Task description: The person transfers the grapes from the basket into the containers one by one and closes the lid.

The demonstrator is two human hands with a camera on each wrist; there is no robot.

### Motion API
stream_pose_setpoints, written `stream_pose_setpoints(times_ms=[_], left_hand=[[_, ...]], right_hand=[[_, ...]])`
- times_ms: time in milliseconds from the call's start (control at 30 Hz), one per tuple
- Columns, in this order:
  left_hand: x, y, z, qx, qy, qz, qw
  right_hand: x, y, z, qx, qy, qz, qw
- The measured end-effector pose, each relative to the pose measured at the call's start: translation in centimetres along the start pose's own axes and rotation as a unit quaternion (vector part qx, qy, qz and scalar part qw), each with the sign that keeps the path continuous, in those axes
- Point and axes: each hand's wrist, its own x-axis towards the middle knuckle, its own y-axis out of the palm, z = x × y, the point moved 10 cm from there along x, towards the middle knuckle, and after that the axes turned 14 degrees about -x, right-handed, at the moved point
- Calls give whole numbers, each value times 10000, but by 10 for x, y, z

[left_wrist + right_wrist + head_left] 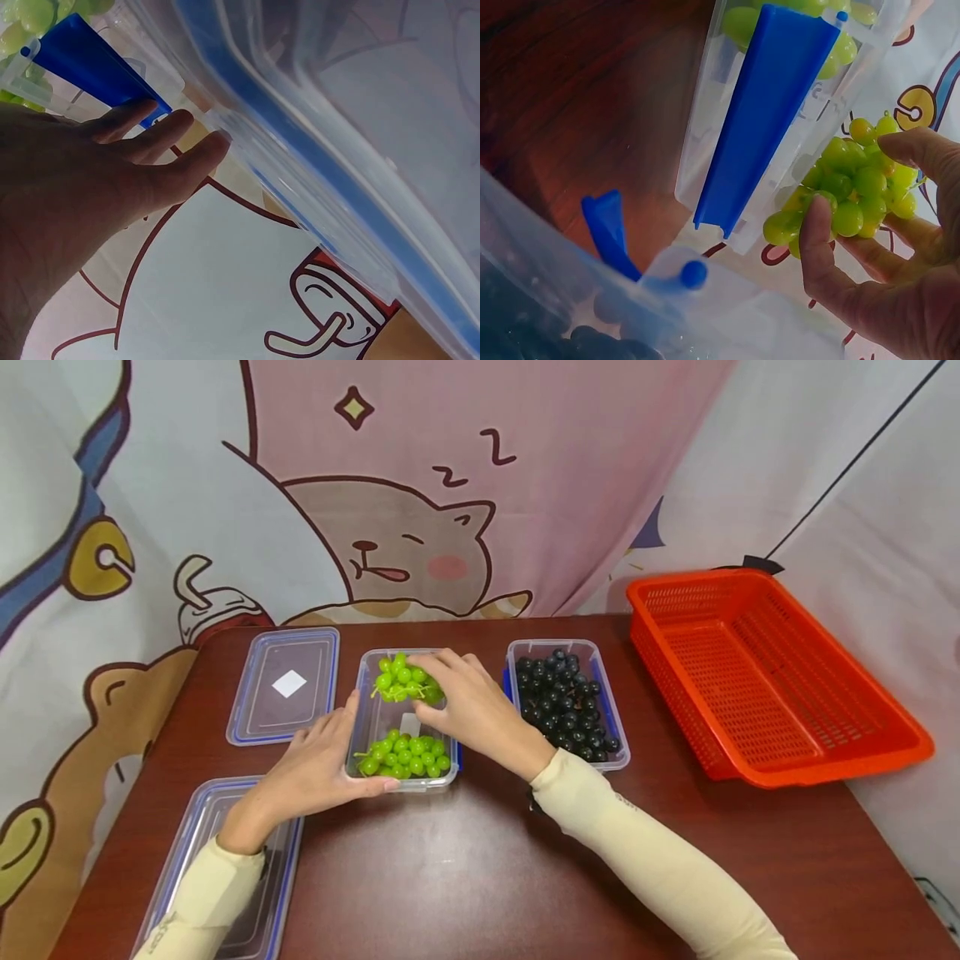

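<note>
My right hand grips a bunch of green grapes over the far part of a clear plastic container. In the right wrist view the same bunch sits between the thumb and fingers, beside the container's blue side latch. A second bunch of green grapes lies in the near part of that container. My left hand rests against the container's left side with fingers extended, its thumb along the front rim.
A container of dark grapes stands to the right, and an orange-red plastic basket is at the far right. One clear lid with a blue seal lies at the back left; another blue-edged lid is under my left forearm.
</note>
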Motion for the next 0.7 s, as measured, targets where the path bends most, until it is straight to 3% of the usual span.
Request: stream_pose_setpoints(times_ms=[700], left_hand=[[-1,0,-2,0,50,-38,10000]], right_hand=[[3,16,23,-533,-514,335,9967]])
